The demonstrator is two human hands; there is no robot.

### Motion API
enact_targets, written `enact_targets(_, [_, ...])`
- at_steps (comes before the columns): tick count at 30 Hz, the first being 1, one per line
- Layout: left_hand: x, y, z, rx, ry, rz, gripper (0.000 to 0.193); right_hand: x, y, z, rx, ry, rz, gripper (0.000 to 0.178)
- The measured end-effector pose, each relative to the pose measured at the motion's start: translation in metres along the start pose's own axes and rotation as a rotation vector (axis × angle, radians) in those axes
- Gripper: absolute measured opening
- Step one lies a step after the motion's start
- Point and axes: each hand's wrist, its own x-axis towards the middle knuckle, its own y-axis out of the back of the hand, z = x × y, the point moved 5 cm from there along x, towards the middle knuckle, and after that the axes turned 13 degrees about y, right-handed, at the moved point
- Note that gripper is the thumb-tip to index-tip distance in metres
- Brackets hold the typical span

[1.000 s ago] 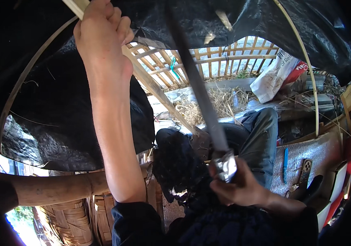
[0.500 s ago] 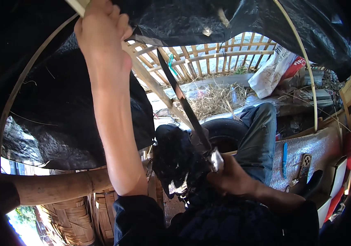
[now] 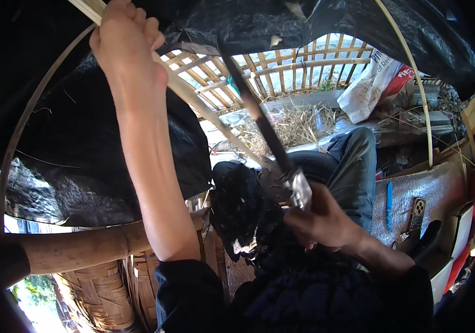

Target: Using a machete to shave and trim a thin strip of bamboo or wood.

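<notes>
At the upper left my left hand (image 3: 126, 41) is closed round a long pale bamboo strip (image 3: 200, 105). That strip slants down from the top edge toward my knees, where its lower end lies near a black cloth (image 3: 238, 202). My right hand (image 3: 323, 219) grips a long knife (image 3: 266, 129) by its handle, which has a shiny silvery covering. The dark blade points up and away to the left, lying across the view just right of the strip. Whether the blade touches the strip I cannot tell.
Black plastic sheeting (image 3: 82, 166) hangs at the left and overhead. A thick bamboo pole (image 3: 82, 250) crosses the lower left. Beyond are a slatted bamboo fence (image 3: 298, 64), dry straw (image 3: 287, 130) and a white-and-red sack (image 3: 362, 94). At right lie a phone (image 3: 417, 213) and a blue tool (image 3: 389, 206).
My right hand and the knife have moved up and slightly right. My left hand has shifted a little to the left with the bamboo strip.
</notes>
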Motion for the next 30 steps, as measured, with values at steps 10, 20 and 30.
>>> enact_targets(10, [0.001, -0.006, 0.002, -0.033, 0.046, -0.006, 0.035, -0.006, -0.002, 0.044, 0.03, -0.135, 0.019, 0.013])
enact_targets(20, [0.003, -0.009, 0.0, -0.04, 0.067, -0.156, 0.037, -0.006, -0.015, -0.001, 0.325, -0.019, -0.002, 0.018])
enact_targets(30, [0.009, 0.006, -0.002, -0.042, 0.089, -0.216, 0.038, -0.002, 0.021, -0.006, -0.076, 0.029, 0.089, 0.02])
